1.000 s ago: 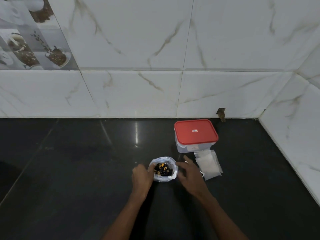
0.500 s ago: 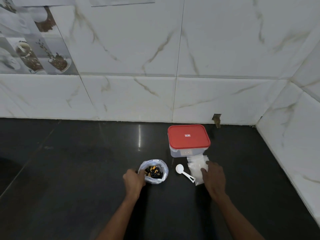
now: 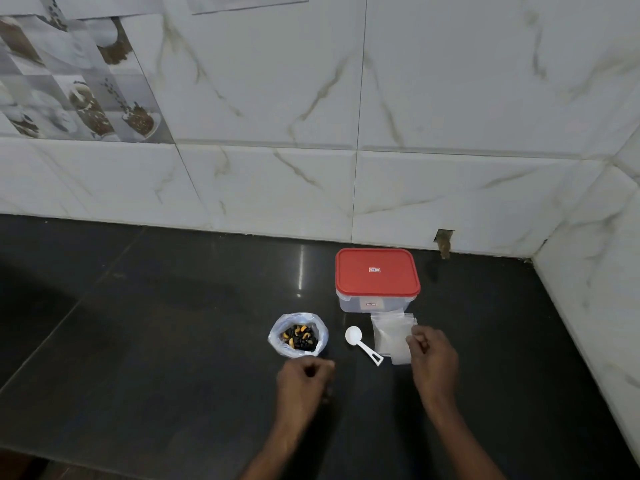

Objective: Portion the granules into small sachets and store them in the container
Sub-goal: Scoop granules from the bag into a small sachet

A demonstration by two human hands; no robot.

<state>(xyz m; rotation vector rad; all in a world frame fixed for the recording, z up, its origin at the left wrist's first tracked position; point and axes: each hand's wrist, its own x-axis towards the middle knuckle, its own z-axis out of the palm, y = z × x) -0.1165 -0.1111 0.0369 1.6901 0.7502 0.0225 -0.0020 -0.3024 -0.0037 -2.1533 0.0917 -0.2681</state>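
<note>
A clear plastic bag [image 3: 322,336] stands open on the black counter, holding dark and orange granules [image 3: 300,337]. A white measuring spoon [image 3: 362,344] lies to its right. Beside the spoon is a stack of small clear sachets [image 3: 391,336], in front of the container with the red lid [image 3: 376,273], which is closed. My left hand [image 3: 304,381] hovers just below the bag with fingers curled, holding nothing. My right hand [image 3: 434,358] pinches the right edge of the top sachet.
The black counter [image 3: 173,341] runs left and toward me. White marble-tiled walls [image 3: 450,185] close off the back and the right side, forming a corner behind the container.
My left hand has let go of the bag and drawn back toward me. My right hand moved from the bag to the sachet stack and now pinches a sachet edge, uncovering the spoon.
</note>
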